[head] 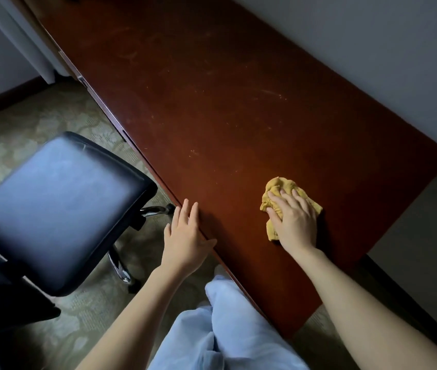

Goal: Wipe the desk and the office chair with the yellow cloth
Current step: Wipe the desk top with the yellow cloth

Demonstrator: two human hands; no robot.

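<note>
Yellow cloth (278,188), bunched near the bench's (238,102) near end, lies pressed under the spread right hand (296,220), the bench's smudged length running away ahead and leftward, while the left hand (185,236) rests flat-fingered on the near edge, nearer the office chair (59,204).

You see one desk (212,116), of dark red-brown wood. On it you can count one yellow cloth (281,186), only this single one. There is one office chair (59,198), and under its seat two chrome legs (118,263) of the base show, each with one dark castor (170,208) at its end, so two castors. Two hands of yours are in view: one left hand (185,236) and one right hand (294,220). Two light blue trouser legs (238,316) show at the bottom.
</note>
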